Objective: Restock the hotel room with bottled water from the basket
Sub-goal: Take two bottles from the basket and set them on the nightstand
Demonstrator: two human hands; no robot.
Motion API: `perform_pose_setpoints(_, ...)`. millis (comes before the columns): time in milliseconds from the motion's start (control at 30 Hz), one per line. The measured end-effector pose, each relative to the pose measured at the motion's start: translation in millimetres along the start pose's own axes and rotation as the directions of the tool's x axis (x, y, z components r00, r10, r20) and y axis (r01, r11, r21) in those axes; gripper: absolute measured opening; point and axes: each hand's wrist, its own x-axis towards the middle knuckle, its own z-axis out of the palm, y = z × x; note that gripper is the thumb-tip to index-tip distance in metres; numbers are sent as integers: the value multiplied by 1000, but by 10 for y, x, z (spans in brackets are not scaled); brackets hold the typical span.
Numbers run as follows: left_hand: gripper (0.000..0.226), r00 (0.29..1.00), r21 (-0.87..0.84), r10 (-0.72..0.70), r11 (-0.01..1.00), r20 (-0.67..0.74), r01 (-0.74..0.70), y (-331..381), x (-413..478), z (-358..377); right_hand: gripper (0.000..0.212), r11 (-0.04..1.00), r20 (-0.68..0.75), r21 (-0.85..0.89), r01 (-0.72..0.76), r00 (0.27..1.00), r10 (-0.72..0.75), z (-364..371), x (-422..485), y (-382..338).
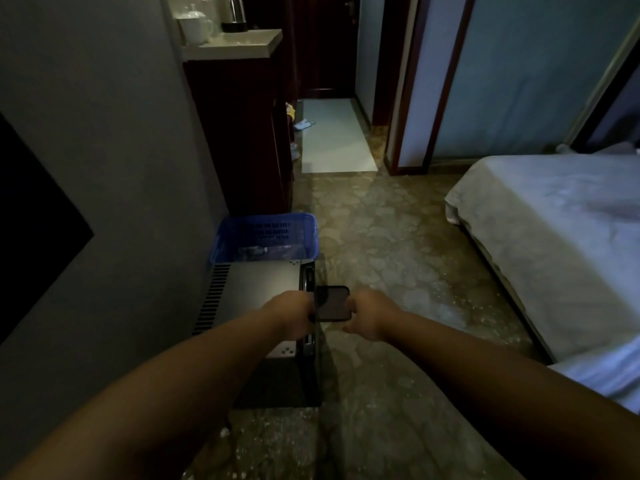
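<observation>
1. Your left hand (294, 315) and right hand (370, 318) are close together at the centre of view; each has its fingers curled on one dark slab (333, 304), flat and phone-shaped; the left pinches its left edge, the right its right edge.
2. Under your hands a grey box (263, 285) stands on the floor against the left wall (104, 150); vent slots run along its left side; its dark front edge faces the open floor; the pale marks at its top corners are too small to read.
3. To your right the patterned floor (381, 265) lies open between the box and the bed (554, 237); the bed's white corner juts toward that lane.
4. The blue basket (266, 226) sits on the floor just past the box's far end, by the wall; its walls are slotted and its rim opens upward; dim bottle-like shapes (258, 251) lie in its bottom; the light is too low to tell their number or labels.
5. Just beyond the basket a dark wooden cabinet (242, 133) stands at the wall; white cups (197, 26) and a kettle (233, 12) rest on its pale top.
6. Farthest off, the floor narrows to a pale strip (332, 133) leading to a dark door (325, 46).
</observation>
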Motion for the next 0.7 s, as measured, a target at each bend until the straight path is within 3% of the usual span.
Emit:
perform_pose_setpoints(100, 34, 1000, 40, -1, 999, 25, 0, 111, 335, -128, 10, 999, 0, 45, -2, 1000, 2, -158, 226, 173)
perform_pose_setpoints(267, 30, 1000, 79, -5, 997, 21, 4, 347, 1031, -343, 11, 998, 16, 64, -7, 1000, 6, -504, 771, 515)
perform_pose_setpoints(533, 25, 997, 58, -74, 996, 16, 73, 740, 2079, -771, 37, 1000, 30, 6, 12, 999, -12, -1237, 1594, 1136)
perform_pose_setpoints(700, 43, 996, 11, -75, 997, -57, 76, 871, 2595, -998, 52, 997, 14, -64, 38, 999, -37, -1585, 2045, 1470)
